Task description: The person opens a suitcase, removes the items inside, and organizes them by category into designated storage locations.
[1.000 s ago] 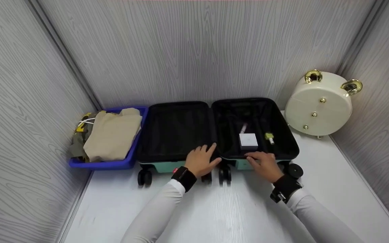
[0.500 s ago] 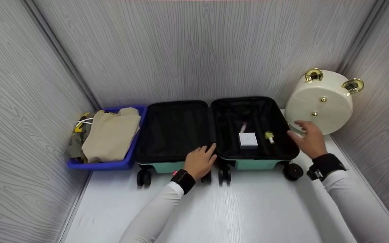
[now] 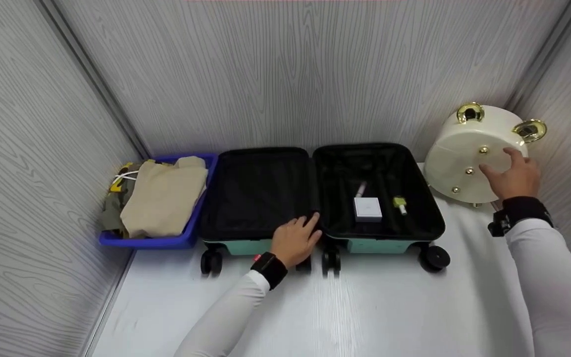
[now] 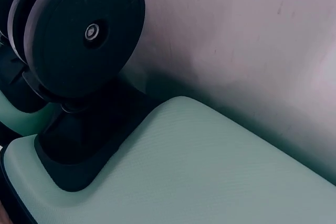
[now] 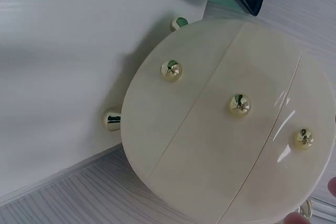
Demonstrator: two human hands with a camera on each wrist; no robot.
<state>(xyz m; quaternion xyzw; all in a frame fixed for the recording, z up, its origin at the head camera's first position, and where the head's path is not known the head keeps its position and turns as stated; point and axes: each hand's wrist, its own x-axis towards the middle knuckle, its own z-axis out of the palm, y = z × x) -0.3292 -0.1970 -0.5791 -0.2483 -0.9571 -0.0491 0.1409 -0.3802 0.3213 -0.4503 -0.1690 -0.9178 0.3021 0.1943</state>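
Note:
A mint-green suitcase [image 3: 258,193] with a black lining lies spread flat in the head view. My left hand [image 3: 295,243] rests on its front rim near the middle hinge, fingers extended. In the right half sit a white square box [image 3: 368,208], a small yellow-green item with a white end [image 3: 400,204] and a slim pinkish tube [image 3: 361,189]. My right hand [image 3: 516,176] is in front of a cream round cabinet [image 3: 446,156] with gold knobs and gold ears, thumb and fingers spread, holding nothing. In the right wrist view, fingertips [image 5: 296,219] show near the cabinet's ear end.
A blue basket [image 3: 166,243] with a folded beige cloth [image 3: 164,201] and a dark garment with yellow parts stands left of the suitcase. Black wheels [image 3: 435,259] project from the suitcase's front. Grey wood-grain walls [image 3: 285,74] enclose the white table [image 3: 365,307].
My right hand has left the suitcase's front rim and moved right and up to the cream round cabinet. My left hand has stayed at the suitcase rim.

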